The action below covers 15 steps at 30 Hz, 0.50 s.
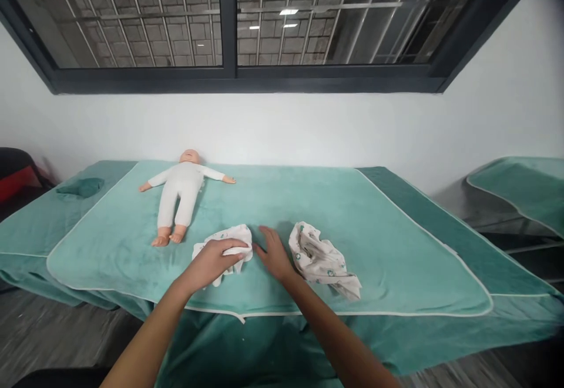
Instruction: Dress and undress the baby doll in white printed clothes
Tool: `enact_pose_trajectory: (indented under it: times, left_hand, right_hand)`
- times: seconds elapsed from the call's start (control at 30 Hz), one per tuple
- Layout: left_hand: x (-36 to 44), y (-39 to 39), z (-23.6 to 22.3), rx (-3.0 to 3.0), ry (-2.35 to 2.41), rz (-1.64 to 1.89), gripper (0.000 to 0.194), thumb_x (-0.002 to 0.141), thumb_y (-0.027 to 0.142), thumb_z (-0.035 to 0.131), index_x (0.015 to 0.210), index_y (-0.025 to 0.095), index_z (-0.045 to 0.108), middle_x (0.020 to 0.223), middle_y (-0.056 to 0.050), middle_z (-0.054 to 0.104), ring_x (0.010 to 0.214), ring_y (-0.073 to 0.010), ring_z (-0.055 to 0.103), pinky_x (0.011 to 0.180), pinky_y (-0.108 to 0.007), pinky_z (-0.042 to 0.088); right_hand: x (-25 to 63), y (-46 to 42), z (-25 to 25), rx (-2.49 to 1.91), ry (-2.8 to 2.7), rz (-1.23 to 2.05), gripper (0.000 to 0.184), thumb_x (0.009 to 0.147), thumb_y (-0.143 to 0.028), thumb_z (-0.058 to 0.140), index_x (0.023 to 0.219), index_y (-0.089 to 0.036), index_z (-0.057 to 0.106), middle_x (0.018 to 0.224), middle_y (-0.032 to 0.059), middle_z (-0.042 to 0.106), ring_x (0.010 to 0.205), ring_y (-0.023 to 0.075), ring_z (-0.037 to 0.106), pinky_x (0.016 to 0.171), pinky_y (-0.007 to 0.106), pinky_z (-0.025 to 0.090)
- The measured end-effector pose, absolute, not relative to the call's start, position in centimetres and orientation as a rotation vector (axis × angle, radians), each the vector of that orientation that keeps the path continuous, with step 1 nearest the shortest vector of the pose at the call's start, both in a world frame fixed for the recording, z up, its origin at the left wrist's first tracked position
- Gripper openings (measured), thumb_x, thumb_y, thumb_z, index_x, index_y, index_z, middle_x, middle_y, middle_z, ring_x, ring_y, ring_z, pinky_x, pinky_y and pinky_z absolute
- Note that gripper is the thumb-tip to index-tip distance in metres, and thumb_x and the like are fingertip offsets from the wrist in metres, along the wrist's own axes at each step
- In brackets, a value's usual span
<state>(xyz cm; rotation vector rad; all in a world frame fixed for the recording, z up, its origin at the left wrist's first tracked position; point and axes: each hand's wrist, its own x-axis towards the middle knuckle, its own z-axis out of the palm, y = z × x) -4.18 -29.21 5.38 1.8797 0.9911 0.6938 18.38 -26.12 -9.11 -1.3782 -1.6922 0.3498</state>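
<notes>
A green blanket (273, 194) lies under everything. A doll (180, 191) lies on its left part. At right sits a crumpled patterned cloth (319, 258); nearer the doll's feet, a smaller white cloth (235, 234), clasped by the left hand (211, 261). The right hand (277, 258) is open, thumb and fingers apart, between both.

Free passage over mat (409, 258) right of the rightmost cloth (324, 261) (obstacle at left: doll (180, 191))

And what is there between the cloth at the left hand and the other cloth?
In the head view, the right hand is between the left cloth and the right cloth, over the green blanket.
</notes>
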Motion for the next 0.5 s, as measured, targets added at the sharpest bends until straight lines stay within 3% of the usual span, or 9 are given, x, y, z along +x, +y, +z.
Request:
enact_pose_trajectory:
  times: [0.17, 0.27, 0.33, 0.4, 0.5]
  left_hand:
    - [-7.9, -29.5, 1.5, 1.775, 1.158, 0.788, 0.035, 0.094, 0.045, 0.057, 0.117, 0.026, 0.077, 0.120, -0.004, 0.075, 0.112, -0.0267, 0.067, 0.102, -0.035, 0.047]
    - [-8.8, -29.8, -0.3, 1.688, 1.225, 0.841, 0.040, 0.096, 0.048, 0.054, 0.119, 0.023, 0.075, 0.117, -0.005, 0.075, 0.107, -0.0259, 0.067, 0.098, -0.036, 0.048]
    - [-8.8, -30.0, -1.2, 1.675, 1.227, 0.839, 0.041, 0.096, 0.049, 0.053, 0.118, 0.022, 0.075, 0.114, -0.005, 0.075, 0.104, -0.0255, 0.067, 0.095, -0.035, 0.049]
    - [-8.5, -29.9, -1.9, 1.677, 1.223, 0.862, 0.042, 0.096, 0.050, 0.054, 0.119, 0.022, 0.075, 0.117, -0.005, 0.075, 0.108, -0.0259, 0.066, 0.097, -0.035, 0.049]
    - [-7.5, -29.6, -2.4, 1.661, 1.221, 0.955, 0.043, 0.096, 0.050, 0.054, 0.121, 0.021, 0.074, 0.127, -0.006, 0.072, 0.119, -0.0269, 0.063, 0.107, -0.037, 0.044]
  right_hand:
    - [22.7, -29.3, -9.6, -1.390, -1.919, 0.304, 0.036, 0.096, -0.024, 0.048, 0.132, -0.021, 0.057, 0.130, 0.0131, 0.064, 0.123, 0.0291, 0.061, 0.108, 0.048, 0.049]
    - [24.2, -33.4, -10.0, -1.291, -2.121, 0.140, 0.039, 0.094, -0.018, 0.051, 0.132, -0.028, 0.058, 0.141, 0.0096, 0.060, 0.130, 0.0288, 0.058, 0.109, 0.048, 0.050]
    - [25.1, -36.2, -11.4, -1.254, -2.182, -0.140, 0.048, 0.091, -0.012, 0.053, 0.134, -0.033, 0.056, 0.143, 0.0076, 0.059, 0.135, 0.0306, 0.054, 0.115, 0.056, 0.042]
    - [26.3, -38.0, -13.1, -1.439, -1.915, -0.456, 0.054, 0.090, -0.016, 0.059, 0.141, -0.031, 0.050, 0.144, 0.0122, 0.058, 0.138, 0.0366, 0.050, 0.115, 0.067, 0.034]
    - [29.1, -38.5, -14.9, -1.753, -1.502, -0.507, 0.056, 0.090, -0.030, 0.060, 0.143, -0.021, 0.048, 0.146, 0.0215, 0.052, 0.135, 0.0431, 0.049, 0.105, 0.071, 0.037]
